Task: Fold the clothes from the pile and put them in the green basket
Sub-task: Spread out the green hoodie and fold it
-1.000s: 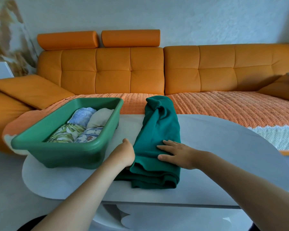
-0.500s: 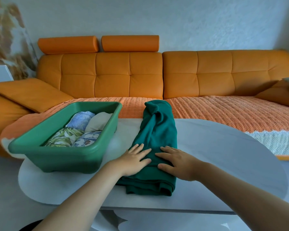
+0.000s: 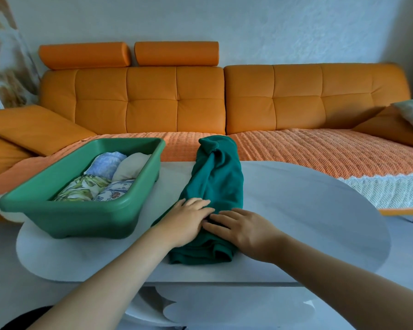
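A dark green garment (image 3: 216, 182) lies folded into a long strip on the white oval table (image 3: 308, 210), running from the near edge toward the sofa. My left hand (image 3: 186, 219) rests flat on its left side with fingers straight. My right hand (image 3: 242, 228) lies flat on its near right part, fingertips almost meeting the left hand's. The green basket (image 3: 86, 215) stands on the table's left end and holds several rolled clothes (image 3: 105, 177).
An orange sofa (image 3: 177, 101) with an orange woven cover (image 3: 308, 148) runs behind the table. Cushions lie at its left (image 3: 34, 125) and right (image 3: 410, 115) ends. The table's right half is bare white surface.
My left hand came out from under the garment's left edge, opened flat on top and slid toward my right hand. The camera view tilted and shifted slightly.
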